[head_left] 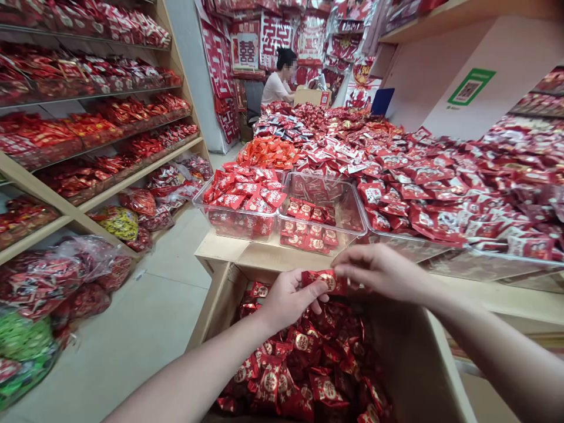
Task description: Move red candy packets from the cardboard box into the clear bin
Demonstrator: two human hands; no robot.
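Note:
A red candy packet (326,282) with a round gold emblem is held between my two hands. My left hand (293,296) pinches its left end, thumb on top. The right end is gripped by the fingers of my right hand (374,267). Below them stands an open cardboard box (440,364) holding many red packets (304,341) of the same look. Just beyond my hands, a clear plastic bin (356,214) has rows of such packets (308,226) in its left part.
Another clear bin (207,205) with red and white packets adjoins on the left. Heaps of wrapped sweets (423,176) cover the counter. Shelves (110,88) and filled bags (66,270) line the left side. A person (277,85) sits at the back.

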